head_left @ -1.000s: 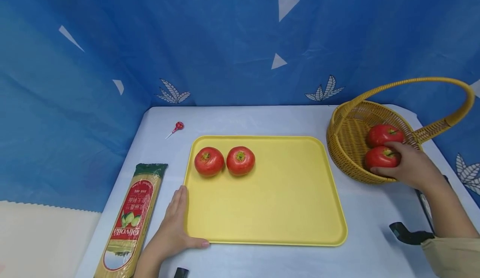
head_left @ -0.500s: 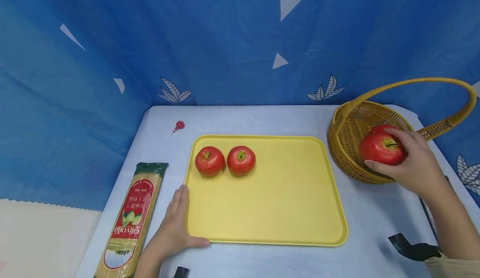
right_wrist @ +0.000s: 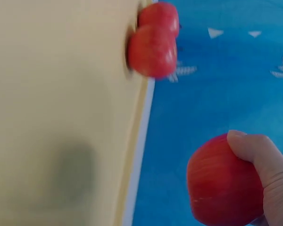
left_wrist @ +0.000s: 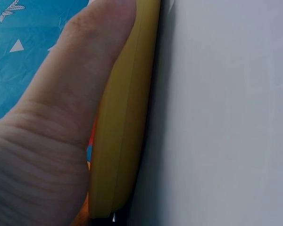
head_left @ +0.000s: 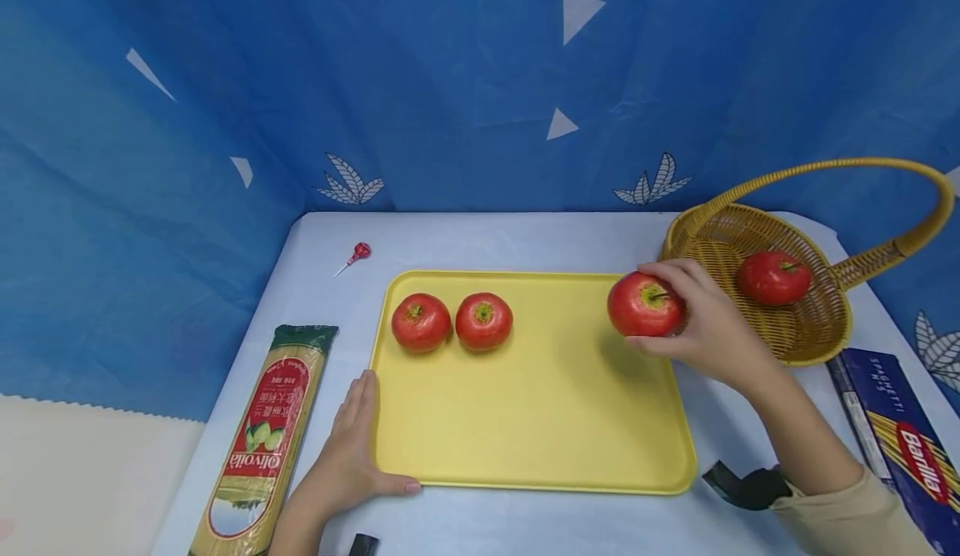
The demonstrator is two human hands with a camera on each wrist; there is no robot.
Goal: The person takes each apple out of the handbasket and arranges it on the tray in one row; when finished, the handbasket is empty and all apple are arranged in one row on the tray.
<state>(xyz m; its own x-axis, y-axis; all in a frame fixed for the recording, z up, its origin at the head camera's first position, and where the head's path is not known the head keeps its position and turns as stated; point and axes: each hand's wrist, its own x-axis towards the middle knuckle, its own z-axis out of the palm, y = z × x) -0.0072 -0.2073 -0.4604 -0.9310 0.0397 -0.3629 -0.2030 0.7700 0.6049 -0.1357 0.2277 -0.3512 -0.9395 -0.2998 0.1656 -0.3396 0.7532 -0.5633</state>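
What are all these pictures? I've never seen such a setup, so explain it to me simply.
There is no machine here: the left hand and right hand are a person's own bare hands. The wide picture comes from a camera worn on the head, looking forward and down; the two close ones come from cameras on the wrists.

On the white table lies a yellow tray with two apples on it. To its left are an Olivoilà spaghetti packet and a lollipop; to its right, a wicker basket with one apple inside and a Barilla spaghetti box.

The left hand touches the tray's near left corner. The right hand holds another red apple above the tray.
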